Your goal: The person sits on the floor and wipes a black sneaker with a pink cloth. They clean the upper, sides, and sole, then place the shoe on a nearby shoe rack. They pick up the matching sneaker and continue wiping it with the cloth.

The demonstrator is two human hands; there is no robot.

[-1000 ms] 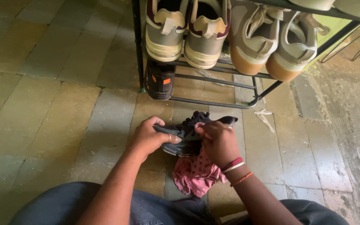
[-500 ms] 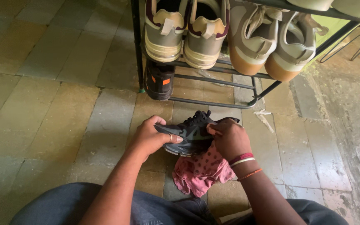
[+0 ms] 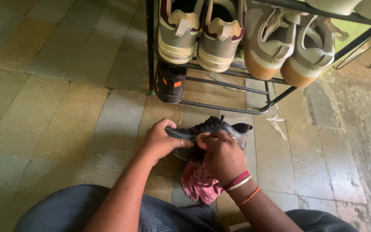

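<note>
Left hand [image 3: 162, 141]: wrapped around the left end of a black shoe [image 3: 213, 129], thumb lying along the shoe's near edge, the other fingers [image 3: 168, 124] curled over its far side; the hand is clamped on the shoe.
Right hand [image 3: 222, 154]: laid over the middle of the same shoe, fingers [image 3: 211, 138] bent and pressed down on its near side; a pink cloth [image 3: 198, 182] bunches out from under the palm, though how it is gripped is hidden, so I cannot tell whether this hand is clenched or loose.
Black shoe: held between the two hands, low over the floor [image 3: 44, 107], just in front of the rack; its laces show at the top, and its right end pokes out past the right hand's knuckles. The left fingers cover its left end, the right fingers its middle.
Pink cloth: hangs down on the near side of the shoe, below the right wrist, touching the shoe's underside.
Wrist bands [image 3: 239, 182]: red, white and orange, on the right wrist.
Shoe rack [image 3: 232, 83]: black metal bars, far from the hands.
Rack, upper bar: a pair of beige and maroon sneakers [image 3: 198, 30] to the left, a pair of grey sneakers with tan soles [image 3: 288, 47] to the right, heels toward the camera.
Rack, lower bar: a second black shoe with orange marks [image 3: 170, 81], at the left end.
Floor: worn stone tiles.
</note>
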